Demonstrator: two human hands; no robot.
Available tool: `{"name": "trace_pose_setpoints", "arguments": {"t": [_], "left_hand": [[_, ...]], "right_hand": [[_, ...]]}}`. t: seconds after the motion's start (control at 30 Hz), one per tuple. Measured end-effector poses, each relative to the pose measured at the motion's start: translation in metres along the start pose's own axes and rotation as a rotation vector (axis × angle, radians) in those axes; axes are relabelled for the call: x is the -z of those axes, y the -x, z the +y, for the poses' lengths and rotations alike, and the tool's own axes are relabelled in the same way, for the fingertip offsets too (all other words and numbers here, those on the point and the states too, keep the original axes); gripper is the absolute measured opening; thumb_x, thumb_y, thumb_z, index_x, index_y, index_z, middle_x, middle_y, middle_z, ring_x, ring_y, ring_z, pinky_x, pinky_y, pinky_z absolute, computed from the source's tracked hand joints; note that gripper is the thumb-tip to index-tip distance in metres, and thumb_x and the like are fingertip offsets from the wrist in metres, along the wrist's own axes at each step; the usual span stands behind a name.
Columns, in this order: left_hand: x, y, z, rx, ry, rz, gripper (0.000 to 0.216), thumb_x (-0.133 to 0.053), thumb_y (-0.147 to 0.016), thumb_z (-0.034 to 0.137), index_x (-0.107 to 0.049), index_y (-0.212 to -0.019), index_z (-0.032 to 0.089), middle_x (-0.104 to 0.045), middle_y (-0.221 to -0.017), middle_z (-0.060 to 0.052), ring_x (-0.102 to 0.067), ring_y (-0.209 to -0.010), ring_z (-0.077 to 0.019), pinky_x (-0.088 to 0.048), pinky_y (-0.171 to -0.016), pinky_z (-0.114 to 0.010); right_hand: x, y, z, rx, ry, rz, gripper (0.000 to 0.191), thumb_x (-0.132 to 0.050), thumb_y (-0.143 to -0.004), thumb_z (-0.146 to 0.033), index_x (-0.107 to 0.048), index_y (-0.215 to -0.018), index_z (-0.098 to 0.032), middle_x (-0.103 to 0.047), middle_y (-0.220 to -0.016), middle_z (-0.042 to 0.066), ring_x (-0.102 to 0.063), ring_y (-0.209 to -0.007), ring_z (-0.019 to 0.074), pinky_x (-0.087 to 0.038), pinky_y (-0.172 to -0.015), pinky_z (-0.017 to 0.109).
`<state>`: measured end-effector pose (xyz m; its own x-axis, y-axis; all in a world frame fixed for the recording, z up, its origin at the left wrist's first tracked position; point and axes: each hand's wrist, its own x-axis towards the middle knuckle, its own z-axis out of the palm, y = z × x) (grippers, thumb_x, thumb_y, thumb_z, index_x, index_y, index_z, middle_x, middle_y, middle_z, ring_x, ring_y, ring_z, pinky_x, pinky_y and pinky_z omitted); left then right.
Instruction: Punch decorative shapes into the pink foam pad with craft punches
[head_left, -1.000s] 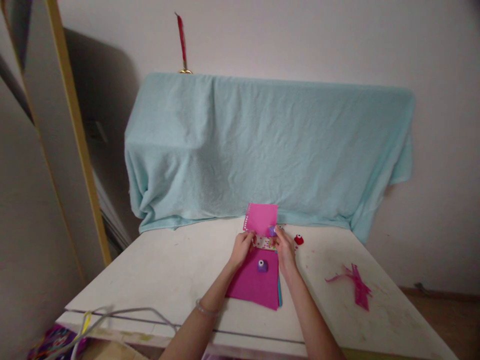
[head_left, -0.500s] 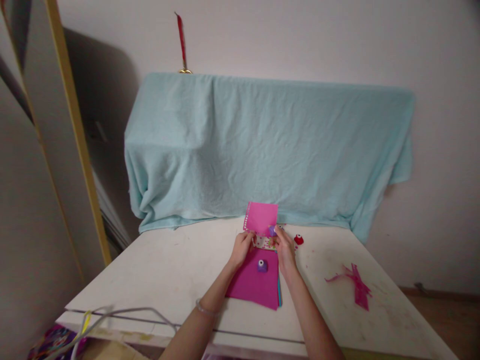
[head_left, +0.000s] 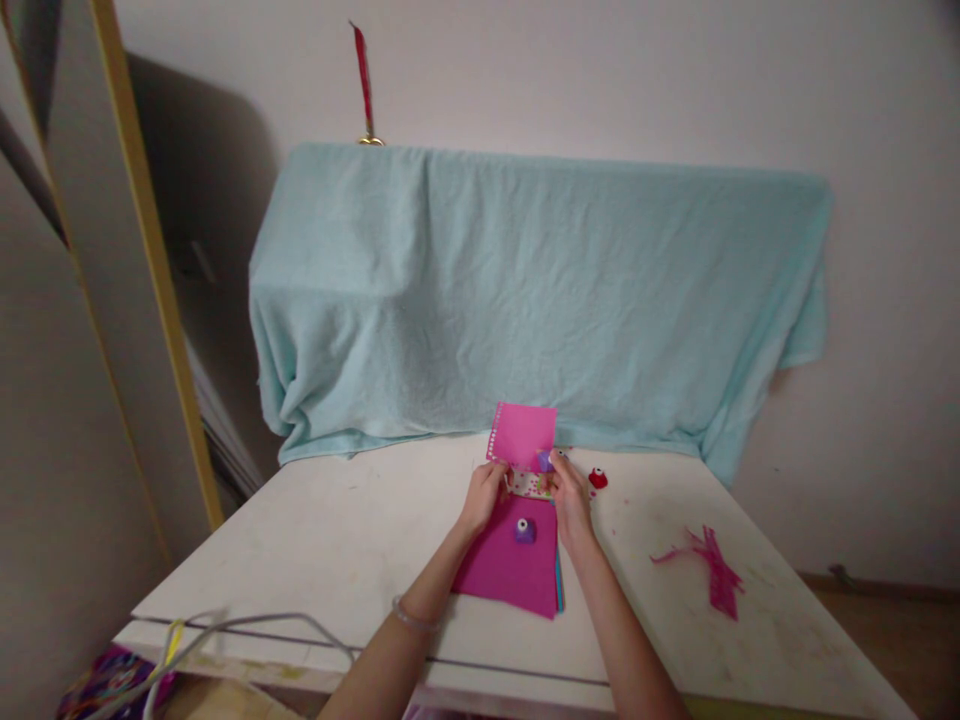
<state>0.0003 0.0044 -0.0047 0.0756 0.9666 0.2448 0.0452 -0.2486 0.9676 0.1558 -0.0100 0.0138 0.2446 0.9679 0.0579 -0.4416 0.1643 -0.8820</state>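
A pink sheet of paper [head_left: 526, 430] has small holes punched in a row along its left edge. My left hand [head_left: 486, 495] pinches the sheet's lower left corner. At its lower right corner, my right hand [head_left: 571, 500] is closed around a small purple paper punch [head_left: 545, 460]; the fingers partly hide it. White paper with pink dots [head_left: 529, 484] shows beneath, between my hands. Nearer to me lies a stack of magenta paper [head_left: 502, 572] with blue edges showing on its right side. A second purple punch [head_left: 524, 531] stands on that stack.
Right of my hand sits a small red punch [head_left: 598, 479]. Crumpled pink strips [head_left: 720, 575] lie on the right of the white table [head_left: 337, 540]. A light blue cloth [head_left: 555, 290] hangs behind it. A grey cable [head_left: 277, 618] crosses the front left edge.
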Motion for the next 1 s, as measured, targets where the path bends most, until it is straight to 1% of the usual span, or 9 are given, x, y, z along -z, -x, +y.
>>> {"name": "trace_pose_setpoints", "arguments": {"t": [0.1,0.33,0.43,0.6,0.77,0.87,1.0], "left_hand": [[-0.0003,0.0005,0.0,0.007,0.014,-0.007,0.047,-0.039,-0.09,0.049,-0.054,-0.059,0.017,-0.048,-0.048,0.002,-0.047,-0.049,-0.0123,-0.036,-0.054,-0.024],[0.0002,0.0004,-0.0004,0.007,0.022,-0.028,0.048,-0.038,-0.091,0.049,-0.056,-0.06,0.017,-0.048,-0.046,0.002,-0.047,-0.047,-0.0129,-0.036,-0.053,-0.024],[0.0006,0.0,-0.0015,-0.013,0.03,-0.027,0.049,-0.038,-0.092,0.049,-0.056,-0.06,0.017,-0.048,-0.046,0.001,-0.047,-0.047,-0.0127,-0.035,-0.053,-0.024],[0.0001,-0.0012,-0.0029,-0.012,0.02,-0.008,0.048,-0.041,-0.09,0.049,-0.054,-0.057,0.017,-0.049,-0.048,0.001,-0.048,-0.049,-0.0125,-0.036,-0.054,-0.024],[-0.0005,-0.0015,-0.0029,-0.015,0.035,-0.009,0.048,-0.041,-0.091,0.048,-0.053,-0.055,0.018,-0.048,-0.047,0.001,-0.048,-0.048,-0.0124,-0.037,-0.056,-0.025],[-0.0007,-0.001,-0.0019,-0.007,0.026,-0.005,0.048,-0.04,-0.091,0.047,-0.053,-0.055,0.018,-0.048,-0.046,0.001,-0.048,-0.048,-0.0125,-0.037,-0.057,-0.025],[-0.0006,0.0,0.0006,-0.004,0.014,0.001,0.048,-0.039,-0.091,0.046,-0.052,-0.054,0.018,-0.048,-0.046,0.001,-0.048,-0.048,-0.0125,-0.038,-0.058,-0.025]], "right_hand": [[0.0,0.0002,0.0001,0.002,0.0,0.007,0.036,-0.077,-0.067,-0.049,-0.068,-0.087,-0.021,-0.066,-0.08,0.001,-0.054,-0.057,0.0128,-0.043,-0.054,0.028],[0.0,0.0005,0.0002,-0.005,-0.017,-0.01,0.034,-0.077,-0.069,-0.048,-0.068,-0.087,-0.021,-0.062,-0.073,-0.001,-0.051,-0.055,0.0118,-0.042,-0.053,0.026],[0.0008,-0.0005,0.0021,-0.005,-0.015,-0.013,0.034,-0.077,-0.07,-0.047,-0.068,-0.088,-0.02,-0.063,-0.076,0.0,-0.051,-0.056,0.0118,-0.042,-0.054,0.026],[0.0019,-0.0018,0.0056,0.01,-0.028,-0.014,0.034,-0.076,-0.071,-0.047,-0.067,-0.09,-0.021,-0.065,-0.081,0.001,-0.053,-0.058,0.0121,-0.043,-0.055,0.026],[0.0024,-0.0032,0.0057,-0.007,-0.031,-0.011,0.034,-0.077,-0.069,-0.047,-0.068,-0.088,-0.021,-0.065,-0.078,0.0,-0.053,-0.057,0.0121,-0.043,-0.054,0.026],[0.0026,-0.0042,0.0059,-0.012,-0.037,-0.012,0.032,-0.077,-0.07,-0.047,-0.067,-0.085,-0.021,-0.063,-0.074,-0.001,-0.052,-0.055,0.0119,-0.042,-0.053,0.026],[0.0034,-0.0047,0.0073,-0.011,-0.037,-0.013,0.032,-0.076,-0.071,-0.046,-0.067,-0.088,-0.021,-0.063,-0.074,-0.001,-0.052,-0.056,0.0118,-0.041,-0.053,0.026]]}}
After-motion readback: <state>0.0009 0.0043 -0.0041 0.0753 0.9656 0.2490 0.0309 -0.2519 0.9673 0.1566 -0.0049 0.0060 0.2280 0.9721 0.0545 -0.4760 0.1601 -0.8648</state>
